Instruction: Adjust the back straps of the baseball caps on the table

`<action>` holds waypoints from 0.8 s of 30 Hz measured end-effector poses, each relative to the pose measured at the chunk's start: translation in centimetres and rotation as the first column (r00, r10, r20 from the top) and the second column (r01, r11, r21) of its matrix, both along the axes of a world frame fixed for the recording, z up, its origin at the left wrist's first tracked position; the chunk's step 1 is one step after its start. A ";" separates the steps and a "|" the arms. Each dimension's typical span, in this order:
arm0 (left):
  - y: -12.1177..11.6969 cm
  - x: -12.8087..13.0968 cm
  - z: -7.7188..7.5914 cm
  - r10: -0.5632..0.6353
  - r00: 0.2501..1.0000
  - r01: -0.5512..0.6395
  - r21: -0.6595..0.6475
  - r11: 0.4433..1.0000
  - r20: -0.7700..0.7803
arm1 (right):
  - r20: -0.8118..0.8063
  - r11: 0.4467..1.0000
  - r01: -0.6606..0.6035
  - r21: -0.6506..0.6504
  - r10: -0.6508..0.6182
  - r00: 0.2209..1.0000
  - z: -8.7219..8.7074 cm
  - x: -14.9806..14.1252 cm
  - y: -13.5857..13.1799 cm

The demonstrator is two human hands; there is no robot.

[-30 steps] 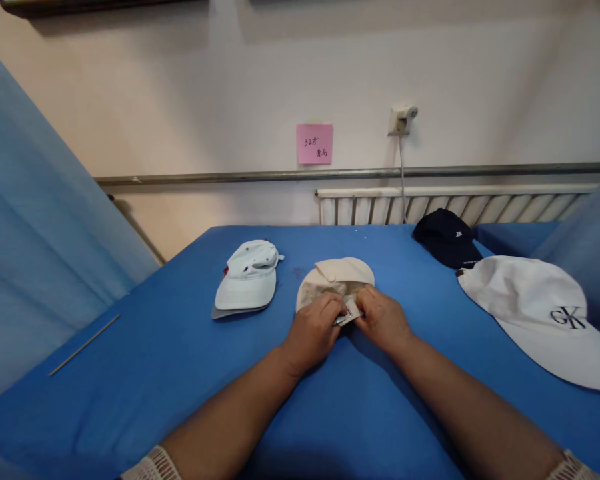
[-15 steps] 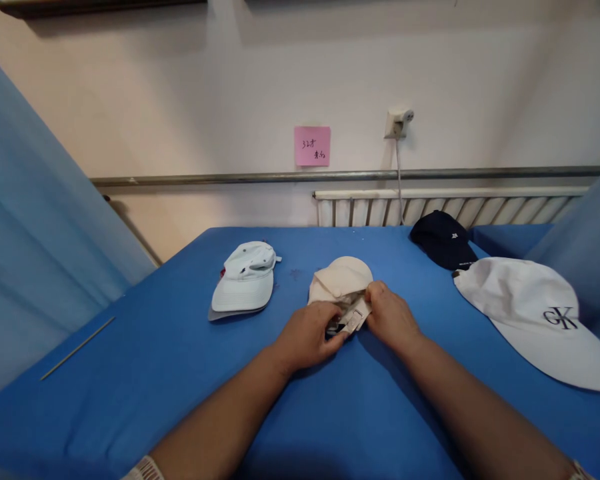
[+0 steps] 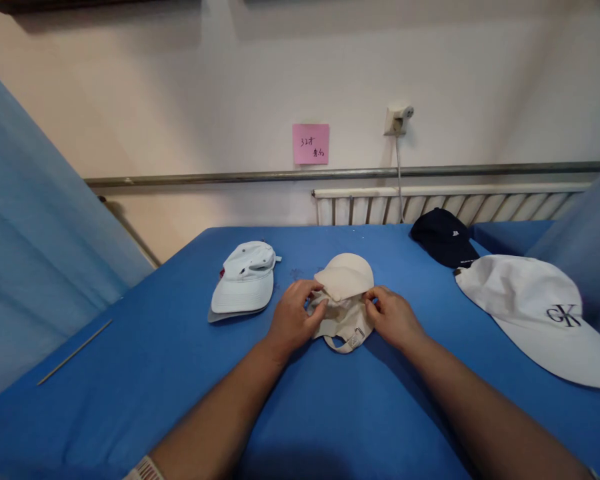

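Note:
A beige cap [image 3: 344,287] lies in the middle of the blue table [image 3: 180,360], its brim pointing away from me and its back strap toward me. My left hand [image 3: 291,319] pinches the cap's left edge with closed fingers. My right hand [image 3: 393,317] grips the cap's right edge in the same way. The strap loop hangs free between the two hands.
A white cap [image 3: 245,283] rests to the left of the beige one. A dark navy cap [image 3: 443,237] and a large white cap with a black logo [image 3: 535,313] lie at the right. A thin rod [image 3: 74,351] sits near the left edge. Blue curtains flank both sides.
Both hands have left the back strap and moved apart to the cap's two sides. The cap now lies spread flatter, with the strap loop exposed.

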State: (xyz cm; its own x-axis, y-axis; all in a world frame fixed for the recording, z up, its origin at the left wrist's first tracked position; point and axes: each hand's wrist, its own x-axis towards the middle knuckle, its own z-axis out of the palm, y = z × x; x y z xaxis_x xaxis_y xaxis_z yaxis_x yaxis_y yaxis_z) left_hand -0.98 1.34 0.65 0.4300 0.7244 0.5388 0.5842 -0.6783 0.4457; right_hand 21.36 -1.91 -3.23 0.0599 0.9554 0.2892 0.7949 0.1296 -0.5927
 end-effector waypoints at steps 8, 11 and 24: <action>0.5 0.2 -0.9 -0.028 0.993 0.029 0.008 1.000 -0.117 | -0.197 0.990 -0.040 0.133 0.066 0.978 -0.4 -1.1 -0.3; 0.6 0.3 -1.2 0.002 0.996 -0.002 0.001 1.000 -0.089 | -0.140 0.990 -0.056 0.130 0.074 0.987 -0.3 -1.3 -0.4; 0.2 1.2 -1.5 -0.034 0.992 0.053 -0.159 0.986 0.118 | -0.003 0.992 0.109 0.058 -0.109 0.994 -0.7 -3.6 0.2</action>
State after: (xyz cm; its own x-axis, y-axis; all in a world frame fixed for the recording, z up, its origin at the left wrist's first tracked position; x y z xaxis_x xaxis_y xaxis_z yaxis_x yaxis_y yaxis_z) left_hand 0.20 1.50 -0.87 0.4055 0.7879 0.4634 0.4946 -0.6154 0.6137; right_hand 17.73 -1.68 -3.90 0.1624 0.9247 0.3444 0.8062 0.0768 -0.5866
